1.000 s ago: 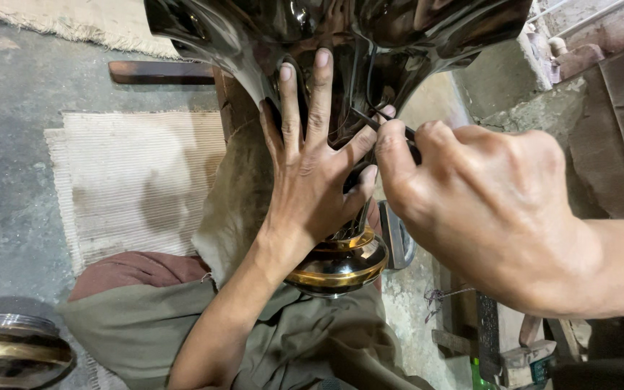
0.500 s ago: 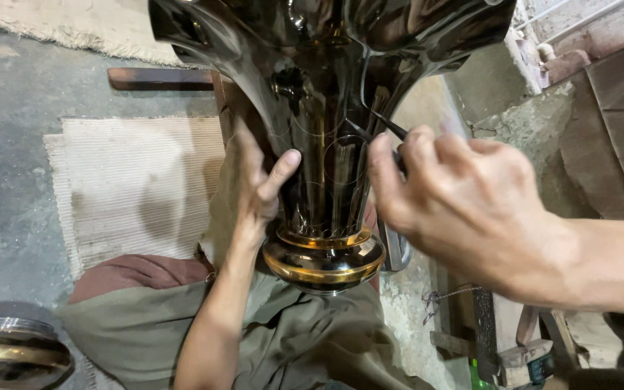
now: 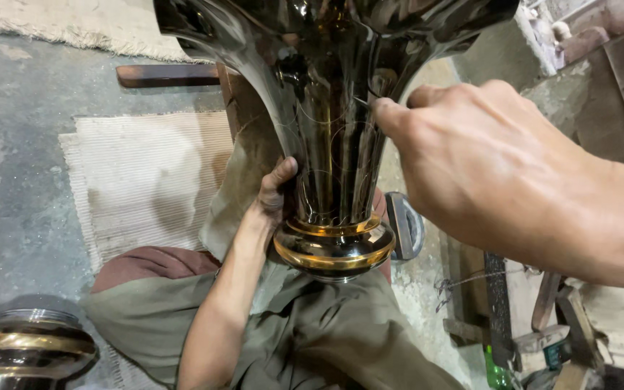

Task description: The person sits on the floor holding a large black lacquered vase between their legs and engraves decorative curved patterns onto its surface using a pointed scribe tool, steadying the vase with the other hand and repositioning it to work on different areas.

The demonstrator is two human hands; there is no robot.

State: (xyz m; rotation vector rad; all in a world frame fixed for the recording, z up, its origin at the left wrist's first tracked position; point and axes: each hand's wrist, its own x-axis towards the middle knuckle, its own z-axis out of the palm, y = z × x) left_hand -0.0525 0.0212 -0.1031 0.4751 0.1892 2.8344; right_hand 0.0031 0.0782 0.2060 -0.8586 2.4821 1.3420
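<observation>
Glossy dark metal vase (image 3: 334, 108) with polished brass-coloured base ring; rough concrete floor (image 3: 16, 180); coarse woven mat (image 3: 146, 180).

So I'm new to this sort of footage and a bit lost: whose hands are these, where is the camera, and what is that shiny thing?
The camera sits on a person's head and looks down, so both hands are their own. The left hand grips the narrow neck of a large dark polished metal vase with a gold-banded foot, resting over their lap. The right hand pinches a thin pointed tool against the vase, which bears fine scratched lines. Around them: a pale woven mat on the concrete floor, and a second banded metal piece at lower left.
</observation>
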